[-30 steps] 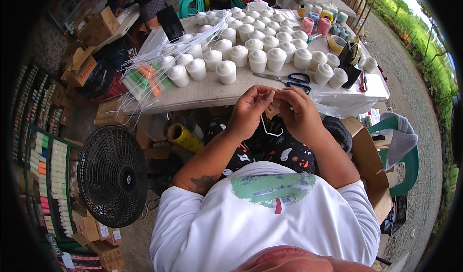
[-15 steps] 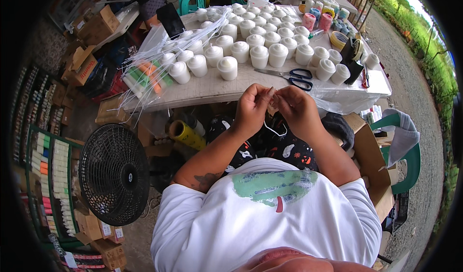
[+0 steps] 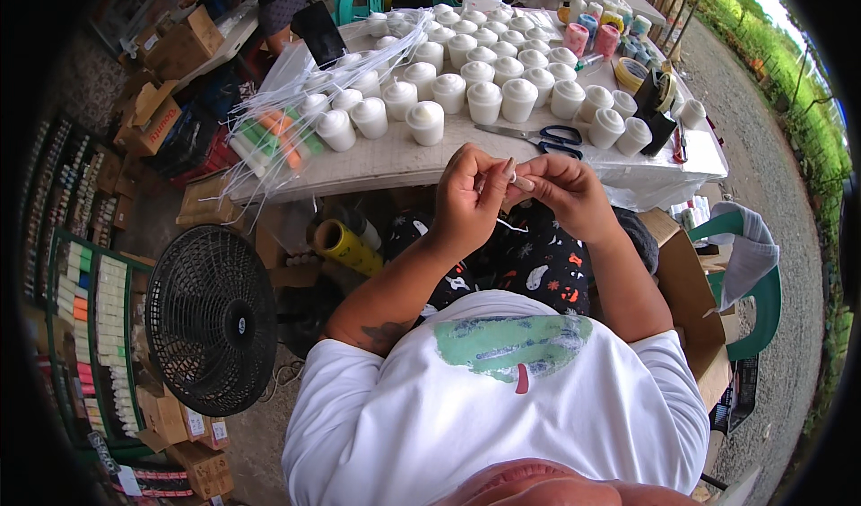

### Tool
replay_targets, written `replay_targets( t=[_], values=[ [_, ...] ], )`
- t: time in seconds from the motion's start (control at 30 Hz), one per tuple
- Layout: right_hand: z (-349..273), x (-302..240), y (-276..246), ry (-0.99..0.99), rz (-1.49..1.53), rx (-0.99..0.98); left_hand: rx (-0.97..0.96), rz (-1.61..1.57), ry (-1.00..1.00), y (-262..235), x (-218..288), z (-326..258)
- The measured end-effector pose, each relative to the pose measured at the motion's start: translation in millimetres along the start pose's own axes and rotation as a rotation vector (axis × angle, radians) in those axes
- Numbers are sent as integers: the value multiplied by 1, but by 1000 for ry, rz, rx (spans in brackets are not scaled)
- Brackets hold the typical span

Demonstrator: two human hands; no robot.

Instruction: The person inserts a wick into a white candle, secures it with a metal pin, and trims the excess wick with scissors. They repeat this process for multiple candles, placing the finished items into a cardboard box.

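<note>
My left hand [image 3: 471,190] and my right hand [image 3: 571,192] meet above my lap, just off the table's near edge. Both are closed in a fingertip pinch on a thin white cord [image 3: 512,226]. Its loose end hangs below the fingers; the stretch between the fingertips is mostly hidden. Dark-handled scissors [image 3: 543,136] lie on the table beyond my hands. Behind them stand many white cup-shaped candles [image 3: 425,124] in rows. At the left, a bundle of long white strands [image 3: 269,116] in clear plastic spills over the table's edge.
The white table [image 3: 395,163] spans the front. A black fan [image 3: 211,322] stands left, beside a yellow roll [image 3: 345,248]. An open cardboard box [image 3: 695,300] and a green chair [image 3: 762,313] are at right. A phone [image 3: 317,35] stands far left; tape rolls [image 3: 630,77] lie at right.
Both hands have risen slightly and turned, their fingertips still together. Less of the cord's loose end shows beneath them. Things on the table keep their places.
</note>
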State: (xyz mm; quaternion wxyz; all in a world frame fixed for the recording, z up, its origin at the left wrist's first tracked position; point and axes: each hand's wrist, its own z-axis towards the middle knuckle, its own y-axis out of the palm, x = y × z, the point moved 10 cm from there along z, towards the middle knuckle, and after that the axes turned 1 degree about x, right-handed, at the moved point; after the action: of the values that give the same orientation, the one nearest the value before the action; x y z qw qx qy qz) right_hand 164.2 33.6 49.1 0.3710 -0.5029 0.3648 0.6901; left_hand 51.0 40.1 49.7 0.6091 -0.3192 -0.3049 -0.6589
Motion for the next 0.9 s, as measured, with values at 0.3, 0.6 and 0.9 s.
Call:
replay_targets(
  t=[0.3, 0.6, 0.9],
  values=[
    [1, 12, -12, 31, -23, 81, 13, 160, 151, 1, 24, 2],
    [-5, -27, -11, -225, -886, 276, -5, 383, 171, 0, 22, 9],
    [-3, 8, -36, -60, -241, 277, 30, 324, 88, -12, 6, 15]
  ],
)
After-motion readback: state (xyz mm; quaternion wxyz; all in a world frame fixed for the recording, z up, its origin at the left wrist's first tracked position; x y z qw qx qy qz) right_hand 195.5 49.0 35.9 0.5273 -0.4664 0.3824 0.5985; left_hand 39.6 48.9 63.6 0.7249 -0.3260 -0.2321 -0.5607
